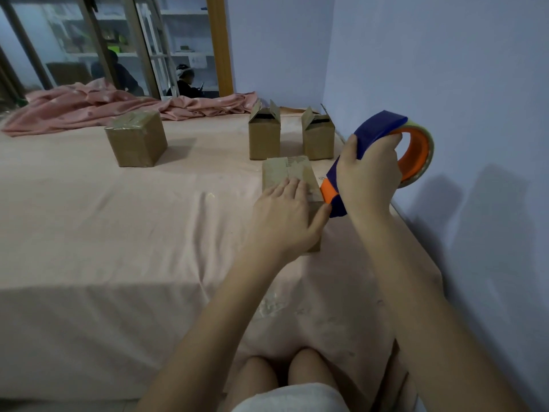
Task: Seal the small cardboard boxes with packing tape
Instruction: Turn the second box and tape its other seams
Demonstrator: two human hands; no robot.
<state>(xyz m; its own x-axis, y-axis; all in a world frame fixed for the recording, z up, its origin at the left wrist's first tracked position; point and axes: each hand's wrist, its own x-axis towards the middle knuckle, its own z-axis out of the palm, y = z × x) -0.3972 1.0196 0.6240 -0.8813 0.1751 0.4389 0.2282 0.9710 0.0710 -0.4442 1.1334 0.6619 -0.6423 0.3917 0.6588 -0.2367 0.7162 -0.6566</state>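
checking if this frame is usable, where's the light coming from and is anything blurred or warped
Head view: soft, dim light; the right hand and tape dispenser cast a shadow on the wall to their right, so the light likely comes from the left. Head view: wide-angle bend at the edges, window frame slanted. Head view: left hand on the box slightly soft; no strong glare.

Left hand (285, 212) flat on small box (289, 173), right hand (368, 171) gripping blue tape dispenser (383, 126) beside it
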